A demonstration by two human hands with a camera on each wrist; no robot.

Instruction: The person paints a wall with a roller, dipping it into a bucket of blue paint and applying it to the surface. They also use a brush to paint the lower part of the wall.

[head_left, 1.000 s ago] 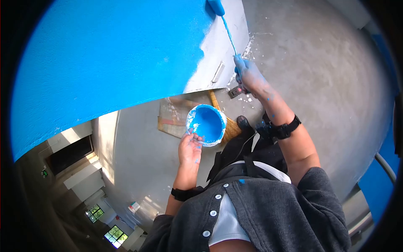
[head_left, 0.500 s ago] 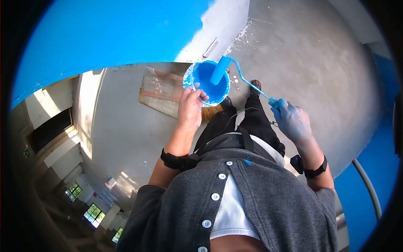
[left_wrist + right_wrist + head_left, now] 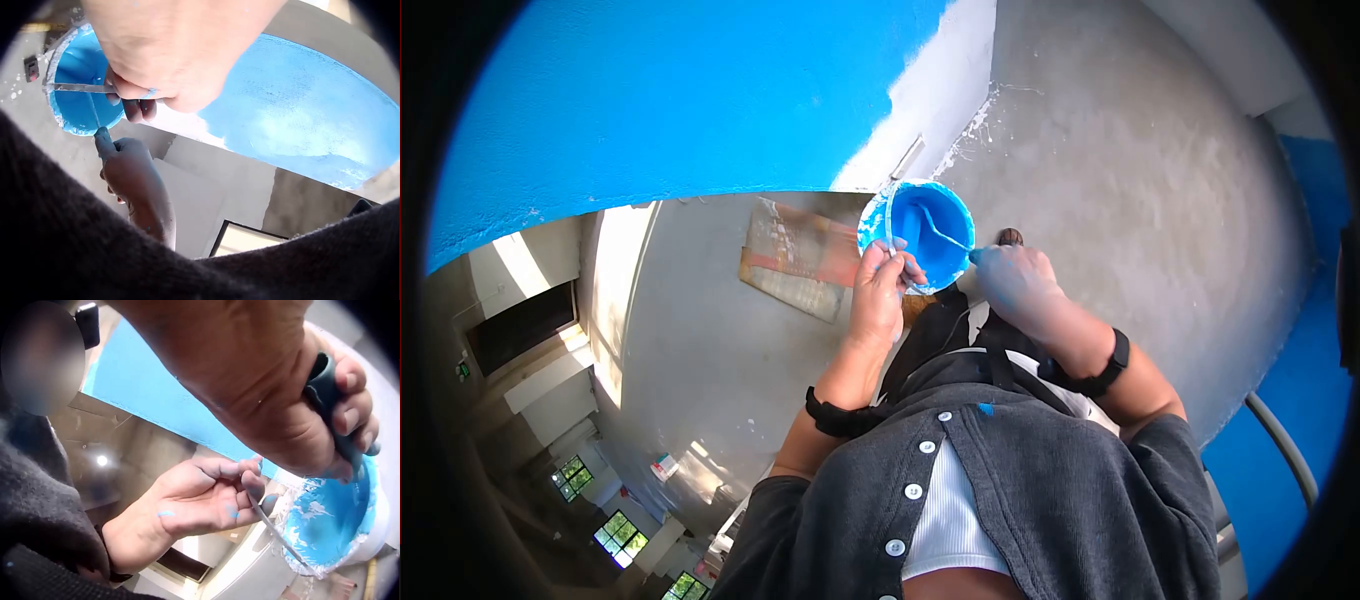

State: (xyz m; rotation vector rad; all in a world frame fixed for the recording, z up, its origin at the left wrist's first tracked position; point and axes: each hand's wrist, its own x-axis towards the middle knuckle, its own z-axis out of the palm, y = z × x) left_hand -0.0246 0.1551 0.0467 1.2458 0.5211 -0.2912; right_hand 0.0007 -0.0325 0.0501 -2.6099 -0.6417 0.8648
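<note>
My left hand [image 3: 882, 290] holds the bail handle [image 3: 78, 88] of a paint bucket [image 3: 867, 228], which hangs in front of my legs. Blue paint coats the inside, and the rim is crusted white and blue. The fingers of my right hand [image 3: 1015, 283] curl around the dark grip [image 3: 326, 387] of a paint roller, just outside the rim. Its bent blue rod [image 3: 945, 236] runs down into the bucket, where the roller head sits low and mostly hidden. Blue smears mark both hands.
A wall [image 3: 700, 110] on the left is painted blue, with a white strip [image 3: 930, 85] near its end. On the floor lie a worn board [image 3: 795, 262] and a broom [image 3: 916, 308], partly hidden under the bucket. A pipe [image 3: 1284, 447] runs along the right side.
My right hand has brought the roller down from the white part of the wall, over the bucket and into it. The left hand still holds the bucket, now farther from my body.
</note>
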